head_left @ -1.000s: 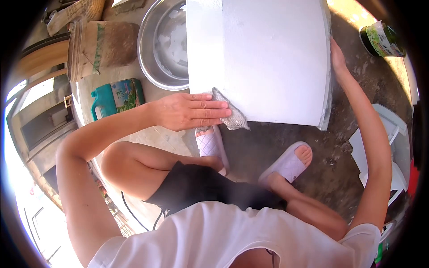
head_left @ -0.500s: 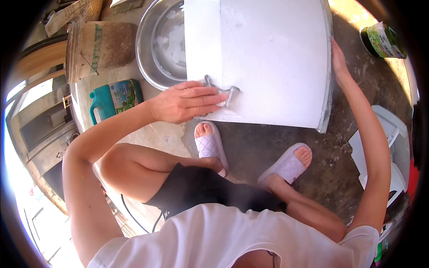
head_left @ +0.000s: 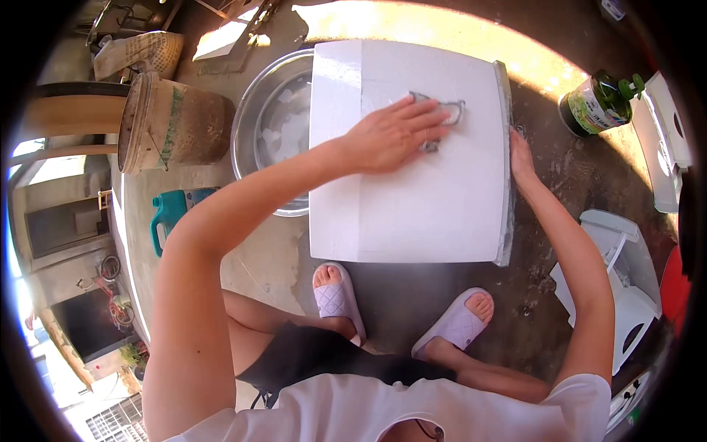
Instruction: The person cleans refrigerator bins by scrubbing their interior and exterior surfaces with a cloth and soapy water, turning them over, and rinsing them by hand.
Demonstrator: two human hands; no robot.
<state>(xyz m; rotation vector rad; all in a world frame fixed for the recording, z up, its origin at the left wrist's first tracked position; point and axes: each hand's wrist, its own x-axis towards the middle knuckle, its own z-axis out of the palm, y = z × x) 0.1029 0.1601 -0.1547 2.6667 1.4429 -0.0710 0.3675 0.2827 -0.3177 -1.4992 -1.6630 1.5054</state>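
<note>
A large white panel (head_left: 420,214) lies in front of me, with a greyish strip along its right edge. My left hand (head_left: 394,136) rests on its upper middle, fingers stretched over a wet grey cloth (head_left: 453,112) pressed against the surface. Parts of the cloth poke out above and beside the fingertips; the rest is under the hand. At the right edge, my right hand (head_left: 521,155) holds the panel's side, its fingertips partly hidden by the edge. A metal basin (head_left: 241,132) stands at the panel's left, partly covered by it.
A teal jug (head_left: 171,210) and a dirty bucket (head_left: 158,121) stand on the left. A green pump bottle (head_left: 596,103) is at the upper right. White plastic parts (head_left: 622,258) lie on the right. My slippered feet (head_left: 335,295) are below the panel on wet concrete.
My left hand and the cloth have moved from the panel's lower left corner up and right to its upper middle. The view has shifted, showing the panel's far edge. My right hand stays on the right edge.
</note>
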